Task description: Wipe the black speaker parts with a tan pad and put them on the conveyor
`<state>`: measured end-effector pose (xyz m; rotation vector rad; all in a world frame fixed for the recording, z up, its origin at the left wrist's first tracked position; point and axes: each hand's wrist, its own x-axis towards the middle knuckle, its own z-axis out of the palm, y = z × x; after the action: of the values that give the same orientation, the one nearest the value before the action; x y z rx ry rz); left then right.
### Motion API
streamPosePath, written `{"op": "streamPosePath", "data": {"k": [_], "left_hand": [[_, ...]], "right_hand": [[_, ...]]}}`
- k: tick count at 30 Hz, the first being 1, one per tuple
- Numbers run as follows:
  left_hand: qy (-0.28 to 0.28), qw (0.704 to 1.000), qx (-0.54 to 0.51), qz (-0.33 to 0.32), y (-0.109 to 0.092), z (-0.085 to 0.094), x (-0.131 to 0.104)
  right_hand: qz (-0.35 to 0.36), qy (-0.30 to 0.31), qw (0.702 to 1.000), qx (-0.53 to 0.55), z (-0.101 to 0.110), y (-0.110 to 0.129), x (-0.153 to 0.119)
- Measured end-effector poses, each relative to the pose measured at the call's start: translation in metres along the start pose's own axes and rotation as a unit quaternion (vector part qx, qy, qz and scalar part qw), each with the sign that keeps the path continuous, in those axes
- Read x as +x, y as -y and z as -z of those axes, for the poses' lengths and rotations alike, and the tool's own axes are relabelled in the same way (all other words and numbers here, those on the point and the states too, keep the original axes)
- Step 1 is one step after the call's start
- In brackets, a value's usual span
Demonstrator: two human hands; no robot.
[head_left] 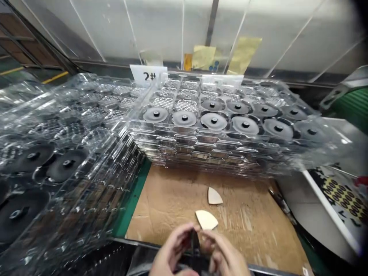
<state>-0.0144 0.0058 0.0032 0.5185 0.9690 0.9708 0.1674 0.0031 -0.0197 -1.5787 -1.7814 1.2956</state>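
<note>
At the bottom middle, my left hand [171, 253] and my right hand [225, 253] face each other, curled around a dark black part [195, 243]. The part stands on edge between the fingers, and most of it is hidden, so its exact kind does not show. Just beyond the fingertips, a cream wedge-shaped piece with one curved edge [207, 220] lies flat on a brown cardboard sheet [172, 191]. A second, similar wedge [214, 196] rests a little farther back. Neither wedge is in my hands.
A stack of transparent trays [201, 143] holds round black parts [213, 120] in its front rows. More transparent trays [94, 184] stand at left, with larger-looking black discs [67, 165]. A "2#" sign [148, 74] stands behind. At right lies a sheet of yellow-and-black stickers [345, 195].
</note>
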Motion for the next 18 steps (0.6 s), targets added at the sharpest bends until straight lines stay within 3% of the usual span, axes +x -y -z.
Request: {"op": "streamPosePath", "data": {"k": [3, 5, 9, 18], "left_hand": [[-0.044, 0.982, -0.176, 0.060, -0.013, 0.007, 0.014], [-0.055, 0.966, -0.240, 0.076, -0.022, 0.009, 0.019], [-0.050, 0.954, -0.289, 0.060, -0.036, 0.008, 0.022], [-0.037, 0.948, -0.313, 0.047, -0.040, 0.005, 0.027]], "right_hand": [[0.034, -0.127, 0.971, -0.201, 0.002, -0.015, 0.022], [0.077, -0.155, 0.948, -0.267, -0.002, -0.023, 0.033], [0.152, -0.108, 0.947, -0.261, -0.008, -0.027, 0.044], [0.261, -0.045, 0.935, -0.236, -0.022, -0.019, 0.047]]}}
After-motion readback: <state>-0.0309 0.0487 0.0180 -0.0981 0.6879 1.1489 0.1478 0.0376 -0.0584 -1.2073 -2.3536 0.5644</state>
